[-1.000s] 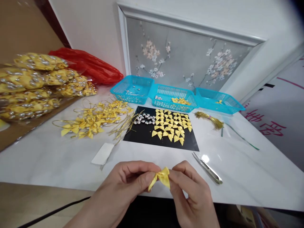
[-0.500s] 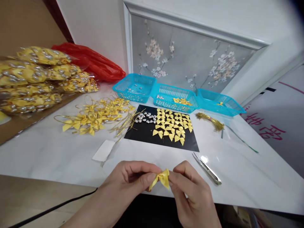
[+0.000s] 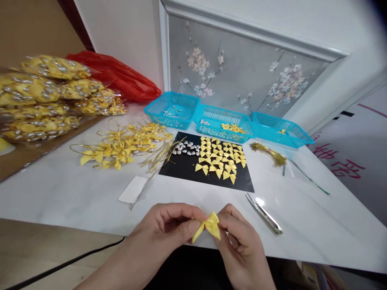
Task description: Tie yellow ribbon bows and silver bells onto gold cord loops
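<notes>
Between my two hands, over the table's front edge, is a yellow ribbon bow (image 3: 212,226). My left hand (image 3: 172,227) pinches its left side between thumb and forefinger. On the other side, my right hand (image 3: 240,237) has its thumb and fingertips closed at the bow's right loop and tail. Anything thin behind the bow is hidden by the fingers. Beyond the hands, a black mat (image 3: 181,175) carries rows of yellow bows (image 3: 216,161) and a cluster of silvery heart-shaped beads (image 3: 187,149). Curved-tip tweezers (image 3: 266,215) lie to the right of my right hand.
Three blue baskets (image 3: 223,114) line the wall. Looped yellow bows (image 3: 121,145) are heaped at left, beside loose gold ties (image 3: 159,155) and a white card (image 3: 133,189). A gold tie bundle (image 3: 269,152) lies right. Bagged bows (image 3: 36,88) and a red bag (image 3: 117,76) stand far left.
The bow has turned slightly and shifted a little right. My right fingers have moved in closer around its right side, while my left hand keeps its pinch.
</notes>
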A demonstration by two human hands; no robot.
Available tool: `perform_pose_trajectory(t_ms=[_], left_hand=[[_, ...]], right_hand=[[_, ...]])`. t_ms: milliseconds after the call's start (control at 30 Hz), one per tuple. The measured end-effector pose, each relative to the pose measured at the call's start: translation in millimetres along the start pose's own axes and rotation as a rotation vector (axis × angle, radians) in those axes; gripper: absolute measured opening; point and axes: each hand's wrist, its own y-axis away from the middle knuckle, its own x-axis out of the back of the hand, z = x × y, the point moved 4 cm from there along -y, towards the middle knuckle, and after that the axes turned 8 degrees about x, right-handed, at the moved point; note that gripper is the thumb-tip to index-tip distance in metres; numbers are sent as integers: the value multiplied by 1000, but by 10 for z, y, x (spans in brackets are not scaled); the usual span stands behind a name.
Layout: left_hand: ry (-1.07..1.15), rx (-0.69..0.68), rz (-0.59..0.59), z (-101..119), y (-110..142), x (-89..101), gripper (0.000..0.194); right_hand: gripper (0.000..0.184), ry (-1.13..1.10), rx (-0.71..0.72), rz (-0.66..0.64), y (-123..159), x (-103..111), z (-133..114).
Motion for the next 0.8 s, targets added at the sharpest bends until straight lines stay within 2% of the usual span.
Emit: perform_pose_trajectory(t_ms=[333, 633, 800], left_hand=[[9, 40, 79, -57, 0, 59, 16], [86, 52, 23, -55, 12, 9, 16], [67, 61, 37, -32, 26, -7, 16]], right_hand=[[31, 27, 24, -33, 15, 32, -14], [29, 14, -7, -16, 24, 7, 29], [29, 30, 2, -10, 20, 8, 27]])
